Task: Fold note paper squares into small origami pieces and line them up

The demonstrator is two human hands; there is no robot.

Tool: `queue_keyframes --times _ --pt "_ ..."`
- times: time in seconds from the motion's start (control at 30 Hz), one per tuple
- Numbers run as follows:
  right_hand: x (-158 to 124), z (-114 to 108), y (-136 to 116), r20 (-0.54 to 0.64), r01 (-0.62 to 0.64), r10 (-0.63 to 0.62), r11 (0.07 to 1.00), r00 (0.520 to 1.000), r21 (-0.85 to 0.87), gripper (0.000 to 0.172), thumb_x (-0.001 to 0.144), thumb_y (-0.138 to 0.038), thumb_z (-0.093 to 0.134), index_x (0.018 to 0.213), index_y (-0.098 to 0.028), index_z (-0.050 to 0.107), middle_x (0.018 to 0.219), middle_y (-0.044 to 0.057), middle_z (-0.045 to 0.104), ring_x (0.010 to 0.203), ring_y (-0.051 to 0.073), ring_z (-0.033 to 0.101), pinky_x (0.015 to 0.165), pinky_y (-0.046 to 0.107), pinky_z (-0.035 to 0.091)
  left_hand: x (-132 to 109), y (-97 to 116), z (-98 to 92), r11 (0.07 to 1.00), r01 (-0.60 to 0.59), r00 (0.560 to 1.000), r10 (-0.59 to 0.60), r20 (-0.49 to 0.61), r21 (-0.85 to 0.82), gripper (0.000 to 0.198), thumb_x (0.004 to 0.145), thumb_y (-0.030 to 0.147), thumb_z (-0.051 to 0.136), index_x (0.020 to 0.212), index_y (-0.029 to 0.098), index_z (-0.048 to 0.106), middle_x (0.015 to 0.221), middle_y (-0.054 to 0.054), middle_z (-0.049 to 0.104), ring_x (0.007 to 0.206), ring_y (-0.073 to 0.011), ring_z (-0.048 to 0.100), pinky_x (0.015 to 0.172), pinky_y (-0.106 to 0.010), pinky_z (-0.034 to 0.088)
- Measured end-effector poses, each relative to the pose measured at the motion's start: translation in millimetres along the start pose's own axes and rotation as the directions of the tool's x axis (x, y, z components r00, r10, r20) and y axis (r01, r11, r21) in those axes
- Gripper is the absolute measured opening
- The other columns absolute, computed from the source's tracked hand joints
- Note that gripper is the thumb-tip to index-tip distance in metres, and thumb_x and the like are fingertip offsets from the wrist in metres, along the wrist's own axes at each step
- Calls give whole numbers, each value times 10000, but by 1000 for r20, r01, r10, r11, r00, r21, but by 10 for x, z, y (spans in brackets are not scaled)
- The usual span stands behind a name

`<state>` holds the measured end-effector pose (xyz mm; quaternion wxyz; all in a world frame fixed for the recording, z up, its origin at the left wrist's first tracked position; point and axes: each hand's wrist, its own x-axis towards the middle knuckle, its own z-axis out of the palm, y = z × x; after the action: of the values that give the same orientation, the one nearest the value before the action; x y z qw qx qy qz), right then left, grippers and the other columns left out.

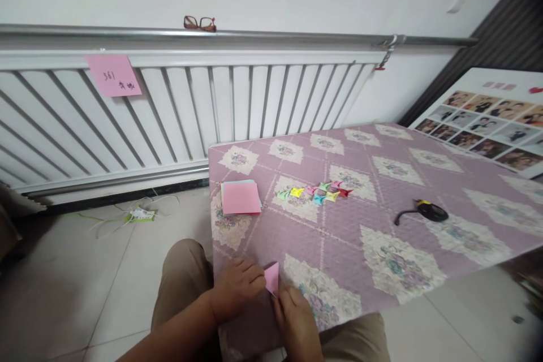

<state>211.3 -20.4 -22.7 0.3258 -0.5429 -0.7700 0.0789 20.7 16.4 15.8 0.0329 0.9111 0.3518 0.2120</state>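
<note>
A small folded piece of pink paper [272, 279] lies at the near corner of the table between my two hands. My left hand [240, 285] rests over its left side, fingers curled together on it. From the lower right, my right hand [296, 317] pinches its bottom edge between thumb and fingers. Beyond them sits a stack of square paper [241, 198], pink on top with pale green edges showing beneath. To the right of the stack, several small folded paper pieces [318, 191] in yellow, green, blue, pink and red lie in a cluster.
A purple patterned cloth covers the table [339, 237]. A black oval object with a strap [431, 211] lies on its right side. Behind stands a white radiator [246, 96] with a pink note [113, 76]; glasses [199, 24] rest on the pipe. A photo board [487, 113] leans at right.
</note>
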Motion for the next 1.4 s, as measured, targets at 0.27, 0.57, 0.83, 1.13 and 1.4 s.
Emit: queue_keyframes --times 0.27,0.57,0.83,1.13,1.4 --pt "240 -508 -93 304 -593 538 517 786 618 407 761 -580 593 640 -195 546 531 -47 471 495 113 424 496 226 344 166 178 -155 313 569 654 -733 188 -760 486 806 309 539 1260 157 455 1202 -116 558 1055 -230 540 827 -341 454" --pt "213 -585 -375 272 -553 516 532 812 641 414 720 -586 627 607 -199 533 544 -40 481 529 122 450 535 225 384 286 377 -362 -89 564 697 -481 531 -821 248 732 385 590 710 139 604 564 43 492 496 -82 409 486 -211 318" --pt "182 -765 -359 10 107 -118 933 993 345 325 896 -161 421 1152 -279 582 932 57 623 826 163 626 705 238 516 327 453 -569 -302 541 634 -467 616 -785 305 606 386 685 770 141 606 632 -17 605 536 -125 548 448 -200 355" --pt "258 -792 -306 44 306 -319 934 947 185 442 876 -96 415 1263 -285 513 952 55 631 821 142 638 703 211 533 202 319 -644 -519 486 671 -294 680 -703 551 791 637 509 1000 140 620 866 -85 663 675 -165 635 539 -237 429" --pt "298 -764 -315 44 240 -256 944 966 225 410 877 -112 400 1204 -296 567 924 42 647 813 136 652 689 193 535 160 264 -546 -386 556 657 -338 674 -736 521 668 499 722 1028 148 583 808 -36 641 589 -137 623 468 -201 421"
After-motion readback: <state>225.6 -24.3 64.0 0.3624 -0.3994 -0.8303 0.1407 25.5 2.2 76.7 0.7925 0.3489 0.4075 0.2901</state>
